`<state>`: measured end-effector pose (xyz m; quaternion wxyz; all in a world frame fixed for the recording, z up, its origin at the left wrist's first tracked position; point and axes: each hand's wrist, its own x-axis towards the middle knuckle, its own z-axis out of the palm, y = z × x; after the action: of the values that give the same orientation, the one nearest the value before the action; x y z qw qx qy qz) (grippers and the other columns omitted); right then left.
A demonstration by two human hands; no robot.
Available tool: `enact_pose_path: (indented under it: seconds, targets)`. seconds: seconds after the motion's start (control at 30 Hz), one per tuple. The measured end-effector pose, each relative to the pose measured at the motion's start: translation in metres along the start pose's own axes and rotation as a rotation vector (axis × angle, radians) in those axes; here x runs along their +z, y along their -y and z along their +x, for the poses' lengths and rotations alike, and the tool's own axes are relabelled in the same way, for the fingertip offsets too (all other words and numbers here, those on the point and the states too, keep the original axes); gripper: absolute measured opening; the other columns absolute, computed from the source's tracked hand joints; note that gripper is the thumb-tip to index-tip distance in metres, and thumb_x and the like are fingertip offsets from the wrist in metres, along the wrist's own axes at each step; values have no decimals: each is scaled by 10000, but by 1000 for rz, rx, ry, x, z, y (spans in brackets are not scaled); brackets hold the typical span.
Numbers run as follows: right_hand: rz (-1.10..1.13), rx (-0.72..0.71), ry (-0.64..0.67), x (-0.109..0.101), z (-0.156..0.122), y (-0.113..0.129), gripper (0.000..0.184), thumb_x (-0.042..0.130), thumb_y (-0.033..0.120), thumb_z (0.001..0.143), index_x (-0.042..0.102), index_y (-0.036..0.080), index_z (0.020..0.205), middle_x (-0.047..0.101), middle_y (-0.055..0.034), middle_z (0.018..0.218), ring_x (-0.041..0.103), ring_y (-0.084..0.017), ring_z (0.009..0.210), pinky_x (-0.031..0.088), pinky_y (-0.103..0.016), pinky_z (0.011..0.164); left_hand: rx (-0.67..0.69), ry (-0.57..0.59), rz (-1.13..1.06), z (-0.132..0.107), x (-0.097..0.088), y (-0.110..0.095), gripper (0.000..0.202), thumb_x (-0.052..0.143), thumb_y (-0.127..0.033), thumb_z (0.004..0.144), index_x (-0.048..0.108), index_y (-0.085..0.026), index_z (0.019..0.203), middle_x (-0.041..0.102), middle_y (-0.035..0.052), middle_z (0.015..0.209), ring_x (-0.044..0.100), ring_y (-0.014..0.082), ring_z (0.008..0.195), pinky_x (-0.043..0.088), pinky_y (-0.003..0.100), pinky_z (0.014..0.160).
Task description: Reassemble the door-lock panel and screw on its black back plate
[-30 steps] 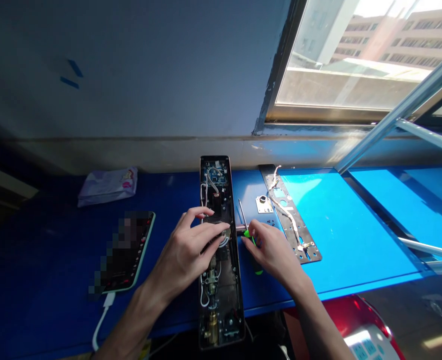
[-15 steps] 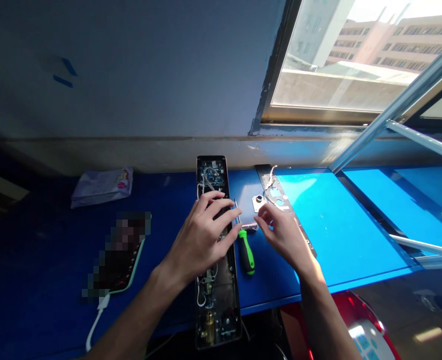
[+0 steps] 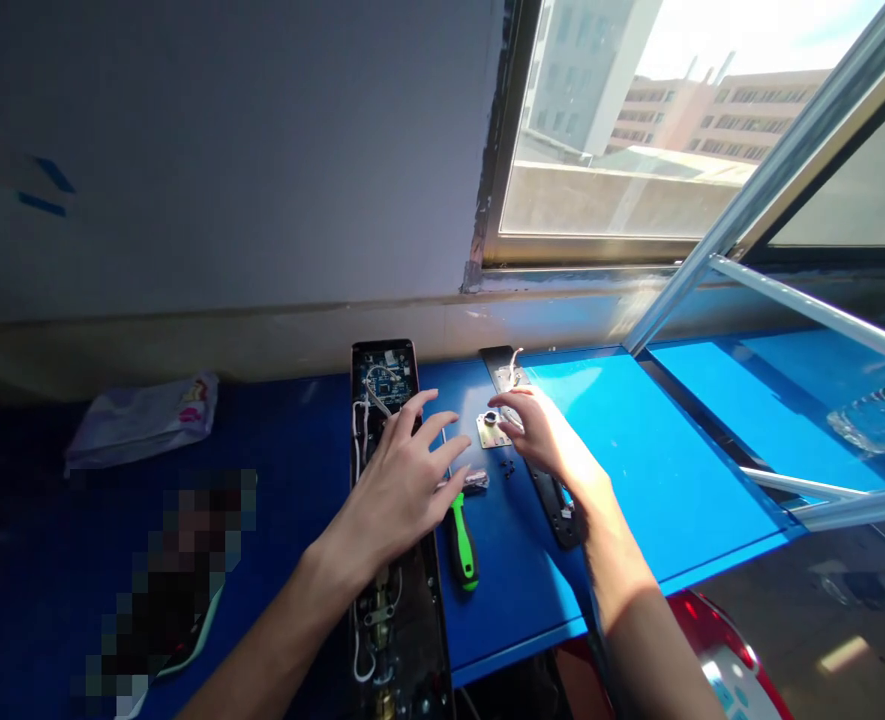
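My left hand [image 3: 412,470] hovers palm down over a long black open housing [image 3: 440,610], fingers spread and holding nothing. Inside the housing are a circuit board [image 3: 383,378], white wires and brass fittings. A green-and-black screwdriver [image 3: 463,550] lies just right of the housing, its shaft partly behind my left fingers. My right hand [image 3: 543,425] is open, thumb and fingers apart, beside a small metal plate with a round black part [image 3: 491,430]. Under my right hand lies a long black panel [image 3: 566,520], partly hidden. Several small dark screws [image 3: 508,467] lie near the plate.
A small shiny cylinder-like piece [image 3: 476,480] lies above the screwdriver handle. On the left are a purple-white packet [image 3: 146,415] and a blurred phone [image 3: 176,580]. A metal frame [image 3: 712,270] crosses the blue table [image 3: 682,470] at right. Something red [image 3: 712,620] stands below.
The view has swung right, so things sit further left. My right hand has moved toward the metal plate and panel, its fingers opening. My left hand stays spread over the housing.
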<state>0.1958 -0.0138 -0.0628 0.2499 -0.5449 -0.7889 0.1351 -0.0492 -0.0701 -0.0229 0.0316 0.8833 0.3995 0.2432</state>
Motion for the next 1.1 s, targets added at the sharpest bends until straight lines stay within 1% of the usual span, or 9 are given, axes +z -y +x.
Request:
enact_pose_path:
  seconds: [0.13,0.23,0.43,0.53,0.63,0.73,0.93,1.0,1.1]
  targets:
    - [-25,7,63,15,5,-10,223,719,234,952,724,223,1175,746,-86,1196,672,-268,1203,552,-492,1053,27,-4,7,0,-2,0,227,642,-255,1001,765,-178,1176,686,143,1357,393,407,1489,525,647,1140]
    - [-36,34,77,24,7,-18,245,674,366,1013,706,202,1193,714,-82,1264,686,-236,1159,578,-481,1019,35,-19,-2,0,-5,-1,220,630,-240,1005,763,-178,1169,688,142,1347,402,399,1483,538,634,1133]
    - [-46,83,41,32,7,-19,248,677,381,1009,704,196,1171,708,-81,1258,686,-229,1126,581,-468,995,16,-58,-46,0,-8,-4,198,644,-220,993,768,-201,1147,688,128,1349,414,390,1487,531,626,1143]
    - [-37,81,-5,29,6,-11,185,691,327,981,721,203,1113,721,-75,1171,678,-237,1089,563,-466,988,1,-60,-57,-4,-11,-3,230,651,-230,993,755,-213,1197,678,118,1373,405,383,1496,520,623,1156]
    - [-12,55,-72,20,4,1,166,657,216,933,758,247,1061,743,-89,1038,683,-266,1015,553,-446,951,-24,-89,-55,-11,-16,0,311,635,-245,1008,712,-226,1308,660,118,1403,404,373,1493,507,626,1166]
    - [29,13,-159,6,2,18,216,589,200,949,760,270,1060,774,-97,1044,704,-283,1002,553,-439,923,-92,-169,-53,-24,-20,5,351,624,-265,1018,671,-255,1366,614,110,1462,406,366,1491,472,634,1192]
    - [163,-128,-338,-16,-11,66,136,612,272,1005,713,236,1090,806,-69,1046,748,-221,912,586,-382,867,-394,-390,-148,-61,-11,17,376,513,-316,1070,594,-281,1436,539,104,1529,459,318,1478,408,592,1249]
    - [201,-204,-333,-19,-18,85,93,663,272,994,710,247,1069,814,-51,1049,763,-205,929,593,-358,873,-497,-392,-283,-73,-5,19,400,445,-347,1096,554,-275,1474,535,102,1557,490,291,1474,409,556,1258]
    - [227,-344,-231,-20,-27,110,73,697,237,985,709,256,1055,822,-33,1055,777,-187,974,595,-322,881,-582,-368,-475,-84,2,18,437,385,-385,1114,506,-265,1516,569,100,1558,545,265,1448,425,515,1253]
